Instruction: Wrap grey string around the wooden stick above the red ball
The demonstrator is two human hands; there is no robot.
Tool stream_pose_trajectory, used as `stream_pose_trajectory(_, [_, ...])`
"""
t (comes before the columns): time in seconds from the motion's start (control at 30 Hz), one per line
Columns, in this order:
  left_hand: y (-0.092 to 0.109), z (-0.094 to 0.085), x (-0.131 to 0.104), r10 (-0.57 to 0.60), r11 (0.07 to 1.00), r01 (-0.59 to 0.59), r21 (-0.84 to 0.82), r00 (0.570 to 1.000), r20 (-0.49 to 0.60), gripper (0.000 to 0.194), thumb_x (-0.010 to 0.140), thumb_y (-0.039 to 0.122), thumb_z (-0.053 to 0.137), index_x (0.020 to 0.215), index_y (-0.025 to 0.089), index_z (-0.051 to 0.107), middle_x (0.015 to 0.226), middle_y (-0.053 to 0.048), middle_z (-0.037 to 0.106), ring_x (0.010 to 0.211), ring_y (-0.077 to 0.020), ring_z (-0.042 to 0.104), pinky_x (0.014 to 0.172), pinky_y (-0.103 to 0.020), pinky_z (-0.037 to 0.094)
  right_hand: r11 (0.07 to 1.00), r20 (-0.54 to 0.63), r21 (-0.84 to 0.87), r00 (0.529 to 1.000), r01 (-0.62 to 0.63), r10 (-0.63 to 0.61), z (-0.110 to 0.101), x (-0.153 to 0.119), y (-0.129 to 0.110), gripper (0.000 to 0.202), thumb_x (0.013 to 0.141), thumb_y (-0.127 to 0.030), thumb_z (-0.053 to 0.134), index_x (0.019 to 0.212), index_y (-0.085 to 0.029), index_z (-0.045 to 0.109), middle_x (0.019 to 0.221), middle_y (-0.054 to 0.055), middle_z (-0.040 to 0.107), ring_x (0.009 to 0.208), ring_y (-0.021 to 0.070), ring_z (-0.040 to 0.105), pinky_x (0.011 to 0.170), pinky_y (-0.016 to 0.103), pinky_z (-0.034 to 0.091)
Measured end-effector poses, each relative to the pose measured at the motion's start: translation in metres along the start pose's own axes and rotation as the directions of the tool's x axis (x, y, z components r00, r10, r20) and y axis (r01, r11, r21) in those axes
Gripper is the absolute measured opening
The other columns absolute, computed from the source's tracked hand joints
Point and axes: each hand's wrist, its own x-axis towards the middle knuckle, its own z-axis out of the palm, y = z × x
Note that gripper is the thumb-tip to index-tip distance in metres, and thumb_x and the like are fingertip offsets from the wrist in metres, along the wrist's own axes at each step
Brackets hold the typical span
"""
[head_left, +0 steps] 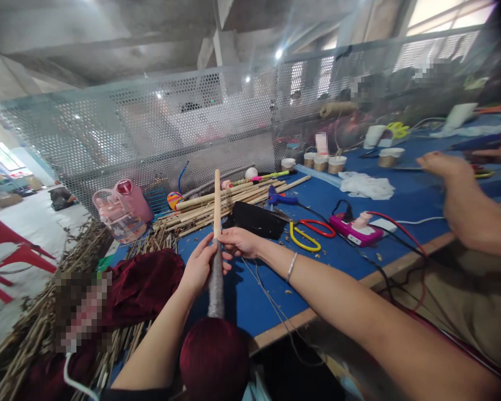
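Dark-red satiny fabric (pixel 148 281) lies left of the fingers; left hand (pixel 201 262) and right hand (pixel 239 243) have fingers clamped on the grey-wrapped pale wooden stick (pixel 217 223), its dark-red ball (pixel 214 356) below them; yellow-and-red-handled scissors (pixel 307 231) rest right of them.

From where I stand, the screen (pixel 162 125) runs behind the table (pixel 250 306), and the chair (pixel 14 253) is off to the left on the floor. The bottle (pixel 125 223) sits at the table's far left, with the cloth (pixel 148 284) nearer, over some stalks (pixel 127 328). A pile of sticks (pixel 244 196) lies at the back, right of the bottle. Before the pile is the pouch (pixel 259 220); the glue gun (pixel 283 199) is just right of it, the scissors (pixel 305 237) nearer. Farther right lies the power strip (pixel 354 230), with the gloves (pixel 367 185) behind it and the tubs (pixel 320 163) farther back by the screen.
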Motion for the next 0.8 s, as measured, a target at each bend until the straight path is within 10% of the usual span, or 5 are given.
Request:
stream_pose_trajectory(0.17, [0.0027, -0.0073, -0.0015, 0.181, 0.943, -0.151, 0.295, 0.980, -0.077, 0.082, 0.063, 0.033, 0.072, 0.132, 0.011, 0.033, 0.043, 0.010, 0.048, 0.036, -0.0062, 0.044, 0.037, -0.015, 0.029, 0.996, -0.094, -0.072, 0.995, -0.050, 0.043, 0.0044, -0.0004, -0.0003, 0.035, 0.070, -0.044, 0.063, 0.071, -0.015, 0.045, 0.042, -0.011, 0.029, 0.033, 0.0018, 0.018, 0.029, 0.013, 0.013])
stream_pose_trajectory(0.4, [0.0029, -0.0005, -0.0044, 0.013, 1.000, -0.013, -0.008, 0.999, -0.050, 0.065, 0.082, 0.028, 0.049, 0.137, 0.012, 0.020, 0.067, -0.005, 0.067, 0.051, -0.0145, 0.061, 0.046, -0.024, 0.046, 1.000, 0.002, -0.004, 1.000, 0.024, -0.024, 0.0070, -0.0014, -0.0014, 0.035, 0.071, -0.045, 0.063, 0.074, -0.014, 0.046, 0.041, -0.012, 0.025, 0.033, 0.0022, 0.016, 0.029, 0.014, 0.012])
stream_pose_trajectory(0.63, [0.0029, -0.0075, -0.0037, 0.120, 0.970, -0.104, 0.219, 0.991, -0.064, 0.082, 0.065, 0.029, 0.071, 0.133, 0.011, 0.030, 0.050, 0.005, 0.057, 0.038, -0.0078, 0.049, 0.037, -0.016, 0.034, 0.998, -0.065, -0.055, 0.998, -0.021, 0.017, 0.0045, 0.0009, 0.0024, 0.034, 0.071, -0.044, 0.062, 0.071, -0.014, 0.046, 0.042, -0.011, 0.029, 0.033, 0.0019, 0.018, 0.030, 0.014, 0.013])
stream_pose_trajectory(0.8, [0.0055, -0.0044, -0.0044, 0.023, 1.000, -0.024, -0.019, 0.999, -0.043, 0.077, 0.075, 0.025, 0.060, 0.138, 0.011, 0.016, 0.066, -0.005, 0.067, 0.049, -0.0133, 0.060, 0.046, -0.022, 0.045, 0.999, -0.002, 0.033, 1.000, 0.028, -0.028, 0.0064, -0.0003, 0.0014, 0.033, 0.072, -0.044, 0.062, 0.078, -0.014, 0.049, 0.041, -0.012, 0.025, 0.034, 0.0022, 0.016, 0.030, 0.014, 0.011])
